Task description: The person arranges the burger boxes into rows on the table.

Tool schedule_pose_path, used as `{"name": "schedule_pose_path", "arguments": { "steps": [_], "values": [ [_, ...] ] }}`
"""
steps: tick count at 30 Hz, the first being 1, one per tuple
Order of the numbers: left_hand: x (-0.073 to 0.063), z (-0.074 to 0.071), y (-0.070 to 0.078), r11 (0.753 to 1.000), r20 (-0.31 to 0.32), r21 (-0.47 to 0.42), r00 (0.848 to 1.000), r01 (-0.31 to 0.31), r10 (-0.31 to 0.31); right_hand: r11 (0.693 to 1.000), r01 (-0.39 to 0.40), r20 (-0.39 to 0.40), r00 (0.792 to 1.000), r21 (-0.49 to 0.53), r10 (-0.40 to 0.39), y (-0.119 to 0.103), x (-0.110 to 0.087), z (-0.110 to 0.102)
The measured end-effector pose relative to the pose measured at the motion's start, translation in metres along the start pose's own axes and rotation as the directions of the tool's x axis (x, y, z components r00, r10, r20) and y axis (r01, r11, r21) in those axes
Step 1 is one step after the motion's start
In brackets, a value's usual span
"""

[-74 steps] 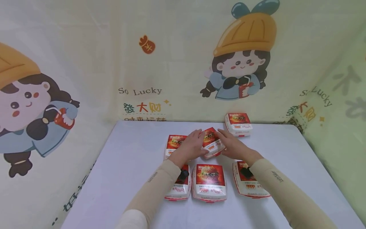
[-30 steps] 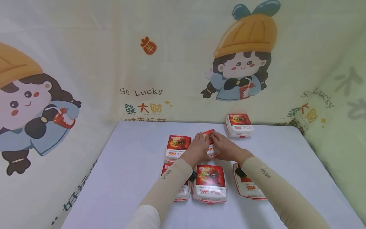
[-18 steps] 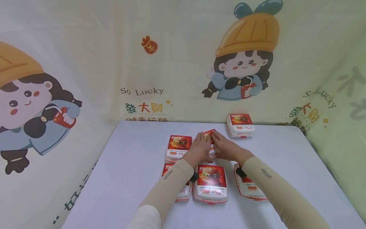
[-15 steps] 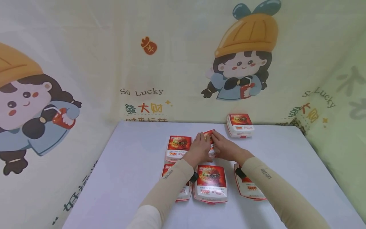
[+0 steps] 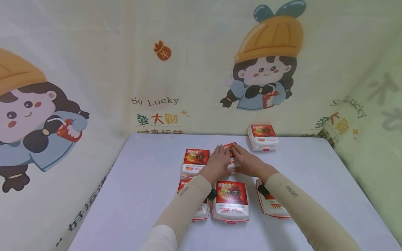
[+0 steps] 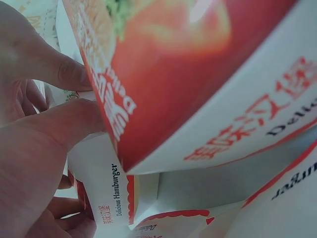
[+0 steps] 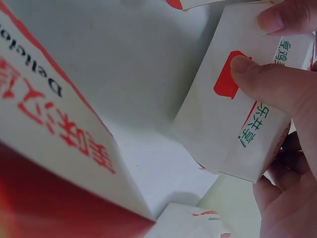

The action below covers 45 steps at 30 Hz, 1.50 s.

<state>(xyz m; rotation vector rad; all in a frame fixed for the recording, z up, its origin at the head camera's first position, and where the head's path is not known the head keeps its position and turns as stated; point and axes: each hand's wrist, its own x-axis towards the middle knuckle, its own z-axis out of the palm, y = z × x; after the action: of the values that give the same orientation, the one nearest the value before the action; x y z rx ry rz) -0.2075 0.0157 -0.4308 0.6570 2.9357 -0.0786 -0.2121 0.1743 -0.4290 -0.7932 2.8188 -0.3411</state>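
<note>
Between both hands, in the middle of the head view, is a small hamburger box (image 5: pixel 231 162) with a red burger picture on its lid. My left hand (image 5: pixel 216 164) grips its left side, fingers over the top. My right hand (image 5: pixel 251 164) holds the opposite side. Seen from the right wrist, the right thumb presses beside a red tab (image 7: pixel 225 82) on the white front, while the other fingers curl behind; the left thumb shows at the upper edge. In the left wrist view a nearer box (image 6: pixel 163 74) covers much of the picture. The hands hide much of the held box.
Similar boxes lie around on the white table (image 5: pixel 132 209): a back-left box (image 5: pixel 195 162), a front-middle box (image 5: pixel 231 200), a front-right box (image 5: pixel 274 205) partly under the right sleeve, one under the left forearm, and a back-right box (image 5: pixel 263 137). A printed cloth hangs behind.
Since the earliest frame the held box has turned straighter, and the left hand has moved right, bringing the hands closer together. Over the last half second the hands and box look nearly still.
</note>
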Motion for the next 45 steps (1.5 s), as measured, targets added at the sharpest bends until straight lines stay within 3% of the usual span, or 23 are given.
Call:
{"name": "schedule_pose_path", "arguments": {
  "steps": [6, 16, 25, 30, 38, 45],
  "values": [
    [-0.002, -0.001, -0.006, 1.0, -0.018, 0.001, 1.0, -0.013, 0.013, 1.0, -0.001, 0.01, 1.0, -0.006, 0.001, -0.002, 0.003, -0.001],
    [-0.001, -0.003, -0.008, 1.0, 0.001, -0.017, 1.0, -0.014, 0.014, 0.999, 0.033, -0.038, 0.999, -0.036, -0.034, -0.002, -0.002, -0.001],
    [-0.002, -0.009, -0.009, 0.993, 0.031, -0.114, 0.999, -0.034, 0.038, 0.995, 0.075, -0.086, 0.993, -0.062, -0.08, 0.003, -0.008, -0.003],
    [-0.003, -0.009, -0.007, 0.994, 0.027, -0.091, 0.998, -0.062, 0.065, 0.996, 0.073, -0.08, 0.994, -0.061, -0.077, 0.005, -0.013, -0.002],
    [-0.003, -0.008, -0.004, 0.997, 0.014, -0.06, 0.998, -0.058, 0.059, 0.996, 0.076, -0.082, 0.994, -0.044, -0.079, 0.003, -0.019, -0.004],
    [-0.002, -0.007, -0.003, 0.994, -0.003, -0.045, 0.995, -0.097, 0.097, 0.996, 0.049, -0.121, 0.991, -0.077, -0.058, 0.002, -0.027, -0.007]
  ]
}}
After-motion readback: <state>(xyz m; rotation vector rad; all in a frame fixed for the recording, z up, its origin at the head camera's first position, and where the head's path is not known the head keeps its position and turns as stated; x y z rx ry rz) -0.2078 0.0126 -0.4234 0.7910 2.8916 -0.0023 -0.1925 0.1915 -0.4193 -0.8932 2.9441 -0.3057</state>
